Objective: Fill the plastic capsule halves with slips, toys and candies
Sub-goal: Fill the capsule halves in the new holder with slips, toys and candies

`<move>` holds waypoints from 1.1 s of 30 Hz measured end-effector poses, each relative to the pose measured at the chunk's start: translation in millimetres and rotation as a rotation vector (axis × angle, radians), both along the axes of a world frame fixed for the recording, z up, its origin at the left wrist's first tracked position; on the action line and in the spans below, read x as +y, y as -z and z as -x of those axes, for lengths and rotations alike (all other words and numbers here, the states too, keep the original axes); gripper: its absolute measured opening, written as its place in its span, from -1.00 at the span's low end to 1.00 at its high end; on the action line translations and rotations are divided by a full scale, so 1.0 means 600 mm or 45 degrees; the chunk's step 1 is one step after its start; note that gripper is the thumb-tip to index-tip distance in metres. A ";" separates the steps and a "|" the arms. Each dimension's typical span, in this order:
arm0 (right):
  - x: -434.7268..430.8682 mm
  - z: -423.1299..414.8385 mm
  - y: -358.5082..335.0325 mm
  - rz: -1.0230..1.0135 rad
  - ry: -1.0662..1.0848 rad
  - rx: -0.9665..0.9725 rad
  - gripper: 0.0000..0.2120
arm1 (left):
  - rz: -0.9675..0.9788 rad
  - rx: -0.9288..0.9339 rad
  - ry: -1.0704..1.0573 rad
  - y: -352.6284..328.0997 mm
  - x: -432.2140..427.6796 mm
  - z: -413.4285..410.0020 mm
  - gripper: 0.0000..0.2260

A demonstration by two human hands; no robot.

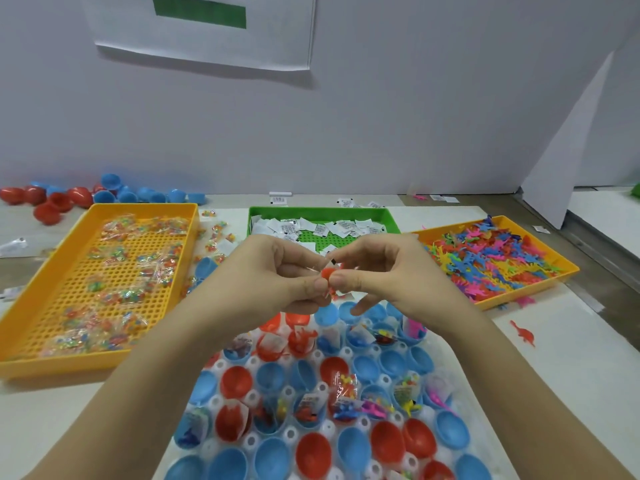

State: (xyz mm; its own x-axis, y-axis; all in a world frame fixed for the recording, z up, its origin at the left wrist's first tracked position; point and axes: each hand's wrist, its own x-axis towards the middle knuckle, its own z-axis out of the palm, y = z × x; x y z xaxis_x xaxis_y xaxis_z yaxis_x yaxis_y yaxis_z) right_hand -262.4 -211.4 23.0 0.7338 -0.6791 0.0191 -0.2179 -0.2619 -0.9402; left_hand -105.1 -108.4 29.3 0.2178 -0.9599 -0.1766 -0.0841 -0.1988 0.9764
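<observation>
Above the far edge of the white egg tray (349, 429), my left hand (277, 275) and my right hand (377, 271) meet. Together they pinch a small bundle: a red toy (329, 273), a white slip (330, 262) and a bit of clear wrapper. Red and blue capsule halves (311, 452) sit in the tray's cups. Several hold slips, toys and candy packets; others are bare. Candy packets (117, 265) lie in the left orange tray (34, 362). Slips (311, 226) fill the green tray (322, 211). Coloured toys (491, 258) fill the right orange tray (564, 271).
Loose red and blue capsule halves (69, 199) are heaped at the back left by the wall. A red toy (524, 334) lies loose on the table right of the egg tray. A few candy packets (218, 237) lie between the left and green trays.
</observation>
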 end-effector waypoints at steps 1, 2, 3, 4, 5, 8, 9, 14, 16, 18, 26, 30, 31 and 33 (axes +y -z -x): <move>0.002 0.000 -0.002 -0.007 -0.006 -0.020 -0.75 | 0.010 -0.025 -0.014 -0.001 0.000 0.001 -0.79; 0.004 0.000 -0.004 -0.017 -0.009 -0.045 -0.76 | 0.024 -0.052 -0.025 -0.003 0.001 0.003 -0.70; 0.008 0.001 -0.006 -0.031 -0.005 -0.078 -0.77 | 0.044 -0.074 -0.033 -0.004 0.003 0.005 -0.57; 0.013 0.003 -0.010 -0.047 0.004 -0.116 -0.78 | 0.067 -0.084 -0.042 -0.006 0.005 0.008 -0.41; 0.017 0.006 -0.014 -0.061 0.014 -0.150 -0.79 | 0.094 -0.094 -0.044 -0.008 0.009 0.010 -0.27; 0.034 0.027 -0.024 -0.081 0.025 -0.209 -0.77 | 0.190 -0.131 -0.010 -0.018 0.024 0.026 -0.17; 0.041 0.037 -0.026 -0.069 0.031 -0.225 -0.78 | 0.217 -0.149 -0.002 -0.021 0.031 0.034 -0.17; 0.074 0.111 -0.041 0.012 0.132 -0.389 -0.84 | 0.304 -0.426 -0.059 -0.025 0.073 0.069 -0.19; 0.079 0.151 -0.042 -0.005 0.174 -0.401 -0.82 | 0.366 -0.402 -0.146 -0.021 0.094 0.058 -0.27; 0.086 0.186 -0.032 -0.046 0.196 -0.348 -0.82 | 0.418 -0.346 -0.243 -0.007 0.116 0.035 -0.51; 0.129 0.258 0.036 -0.150 0.260 0.102 -0.93 | 0.317 -0.740 -0.829 0.109 0.216 -0.093 -0.76; 0.133 0.264 0.043 -0.084 0.232 0.350 -0.89 | 0.078 -0.758 -0.992 0.166 0.242 -0.140 -0.64; 0.133 0.263 0.043 -0.072 0.218 0.395 -0.90 | 0.037 -0.786 -0.977 0.174 0.240 -0.145 -0.61; 0.133 0.258 0.042 -0.058 0.204 0.453 -0.92 | 0.036 -0.815 -0.948 0.174 0.234 -0.134 -0.57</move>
